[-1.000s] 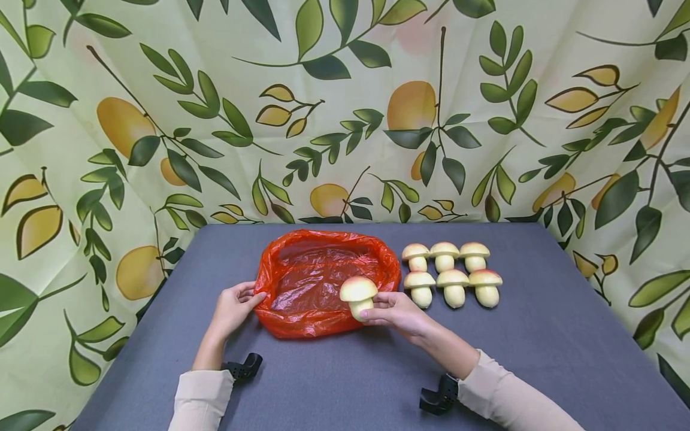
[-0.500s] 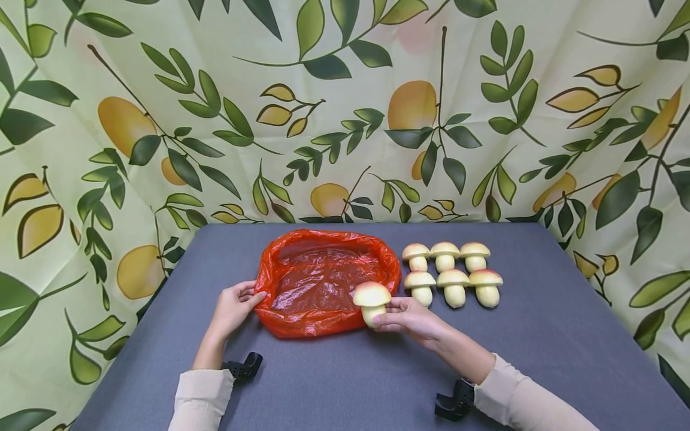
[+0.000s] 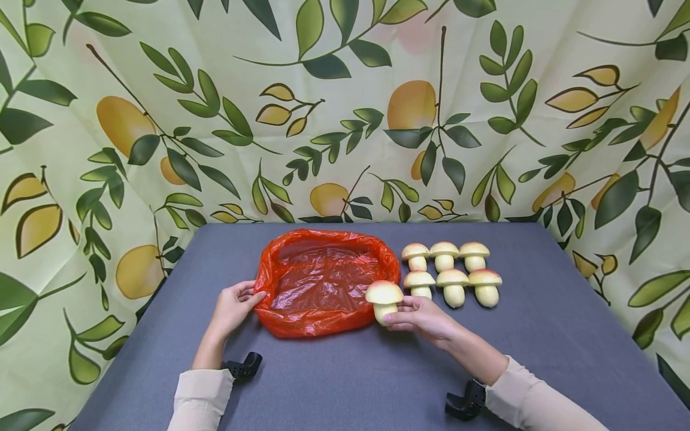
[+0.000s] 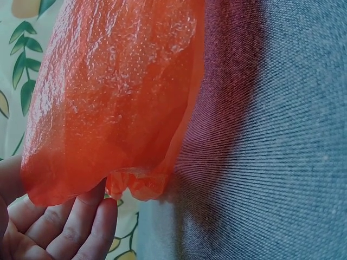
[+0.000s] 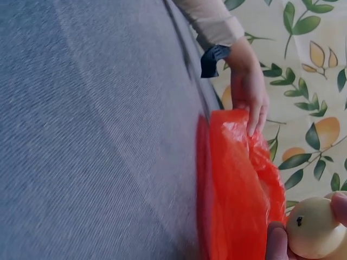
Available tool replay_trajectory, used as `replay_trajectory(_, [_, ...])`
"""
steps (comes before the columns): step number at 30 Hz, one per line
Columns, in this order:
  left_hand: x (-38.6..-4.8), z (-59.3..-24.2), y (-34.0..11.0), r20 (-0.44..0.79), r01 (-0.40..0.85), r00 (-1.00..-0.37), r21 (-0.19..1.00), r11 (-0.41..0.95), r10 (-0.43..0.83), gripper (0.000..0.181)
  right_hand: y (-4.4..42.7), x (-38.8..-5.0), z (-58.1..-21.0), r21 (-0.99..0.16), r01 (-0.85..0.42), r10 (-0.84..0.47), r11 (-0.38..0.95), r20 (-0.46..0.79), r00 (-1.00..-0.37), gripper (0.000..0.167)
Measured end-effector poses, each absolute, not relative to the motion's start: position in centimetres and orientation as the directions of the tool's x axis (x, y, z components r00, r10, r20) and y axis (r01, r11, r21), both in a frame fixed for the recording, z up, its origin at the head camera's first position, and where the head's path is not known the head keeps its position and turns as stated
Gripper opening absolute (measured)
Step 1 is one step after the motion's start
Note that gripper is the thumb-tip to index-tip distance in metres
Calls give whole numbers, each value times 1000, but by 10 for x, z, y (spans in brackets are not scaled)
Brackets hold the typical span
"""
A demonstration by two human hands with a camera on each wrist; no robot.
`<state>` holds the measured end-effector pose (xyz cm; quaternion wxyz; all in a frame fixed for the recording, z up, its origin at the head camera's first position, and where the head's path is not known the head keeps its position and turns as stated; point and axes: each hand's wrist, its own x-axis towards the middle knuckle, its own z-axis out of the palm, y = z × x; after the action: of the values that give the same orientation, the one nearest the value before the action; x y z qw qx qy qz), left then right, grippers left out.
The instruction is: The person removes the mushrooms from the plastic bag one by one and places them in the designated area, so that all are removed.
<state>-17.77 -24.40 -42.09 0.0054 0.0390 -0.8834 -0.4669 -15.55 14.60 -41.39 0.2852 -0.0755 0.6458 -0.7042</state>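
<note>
A red plastic bag (image 3: pixel 309 328) stands with its wide mouth facing up, and its inside shows no objects. My left hand (image 3: pixel 235 306) pinches the bag's left rim between thumb and fingers; the left wrist view shows the thin film (image 4: pixel 119 97) over the fingers. My right hand (image 3: pixel 423 319) holds a toy mushroom (image 3: pixel 384 291) by its stem, cap up, in front of the bag's right rim. From the right wrist view, the stem's pale rounded end (image 5: pixel 314 227) is between the fingers. Whether the mushroom touches the bag I cannot tell.
Several similar mushrooms (image 3: pixel 453 279) lie in two rows on the grey cloth-covered table (image 3: pixel 334 383), right of the bag. A curtain with leaf and fruit prints (image 3: pixel 345 120) hangs behind the table. Each wrist wears a black camera mount (image 3: pixel 466 400).
My right hand has moved right and slightly toward me with the mushroom, from over the bag's front right to its right rim. The left hand and bag have stayed in place.
</note>
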Motion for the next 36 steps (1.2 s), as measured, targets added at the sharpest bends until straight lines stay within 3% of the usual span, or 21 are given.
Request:
replay_trajectory(10, [-178,-421,-243,-20,-60,-997,822,567,-76,38,162,-157,-419,-971,228,-447,75,-237,-862,66])
replay_trajectory(23, [-178,-422,-243,-6,-50,-997,827,561,-80,36,173,-152,-431,-965,196,-417,172,-252,-873,40])
replay_trajectory(31, [-177,-420,-242,-8,-52,-997,822,568,-79,37,181,-147,-432,-952,222,-390,208,-289,-874,41])
replay_trajectory(36, [-177,-420,-241,-9,-55,-997,815,577,-82,37,185,-146,-434,-946,225,-379,231,-301,-875,32])
